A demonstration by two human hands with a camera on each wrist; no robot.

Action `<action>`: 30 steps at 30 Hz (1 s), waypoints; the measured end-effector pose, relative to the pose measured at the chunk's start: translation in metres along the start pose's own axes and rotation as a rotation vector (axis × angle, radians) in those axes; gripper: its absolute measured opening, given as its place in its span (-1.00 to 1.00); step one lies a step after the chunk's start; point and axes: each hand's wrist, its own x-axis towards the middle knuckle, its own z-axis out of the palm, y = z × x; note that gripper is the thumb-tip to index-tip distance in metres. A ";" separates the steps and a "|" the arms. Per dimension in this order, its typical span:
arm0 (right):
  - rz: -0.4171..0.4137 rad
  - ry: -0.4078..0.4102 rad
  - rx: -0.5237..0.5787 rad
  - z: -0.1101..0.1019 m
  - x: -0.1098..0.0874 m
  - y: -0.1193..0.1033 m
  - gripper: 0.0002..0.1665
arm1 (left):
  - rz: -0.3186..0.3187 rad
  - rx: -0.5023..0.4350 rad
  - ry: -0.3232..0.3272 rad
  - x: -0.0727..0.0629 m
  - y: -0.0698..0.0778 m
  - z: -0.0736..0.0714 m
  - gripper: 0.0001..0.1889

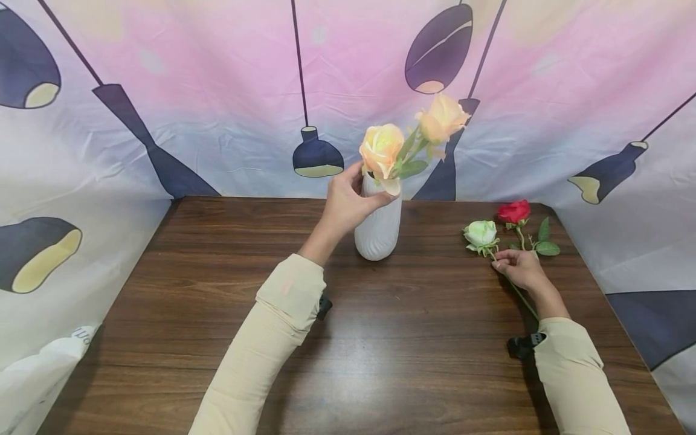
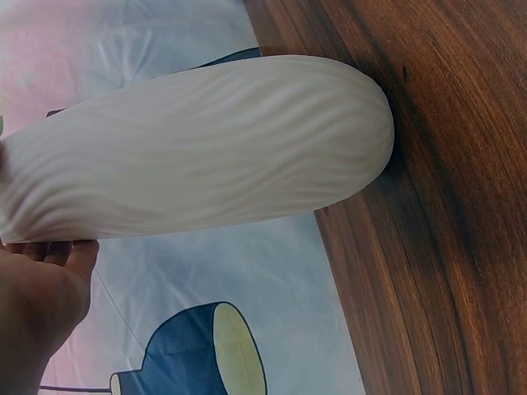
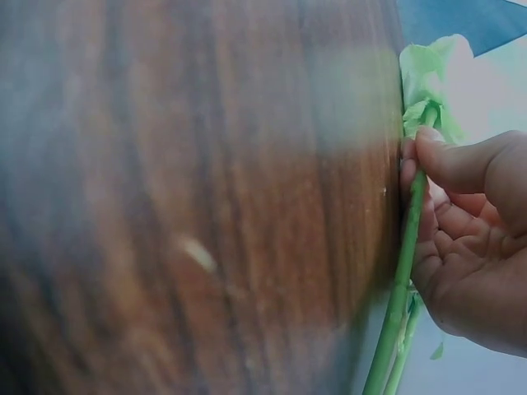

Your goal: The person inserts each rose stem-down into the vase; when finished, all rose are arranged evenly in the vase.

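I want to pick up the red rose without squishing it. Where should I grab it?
Probably by its green stem, just below the bloom. The red rose lies flat on the table with its head pointing away, and leaves stick out on its right. Come from above, on the near side, and pinch the bare stem.

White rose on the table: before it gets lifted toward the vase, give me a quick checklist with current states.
1. Right hand pinches the white rose stem just below the bloom: ok.
2. White rose off the table: not ok, it lies flat.
3. Left hand grips the vase near its neck: ok.
4. Vase upright on the table: ok.
5. Room in the vase mouth beside the two peach roses: cannot tell, hand and blooms hide it.
6. Red rose untangled from the white stem: cannot tell, the hand covers where they meet.
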 end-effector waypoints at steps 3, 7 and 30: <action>0.003 -0.006 0.003 0.001 0.000 0.000 -0.53 | 0.001 0.004 0.001 0.000 0.000 0.000 -0.34; -0.001 -0.006 0.013 0.002 -0.002 0.001 -0.54 | -0.002 0.007 0.004 -0.001 0.000 0.000 -0.34; -0.057 -0.114 0.578 -0.016 -0.001 -0.025 -0.85 | -0.008 0.007 -0.002 0.000 0.001 0.000 -0.34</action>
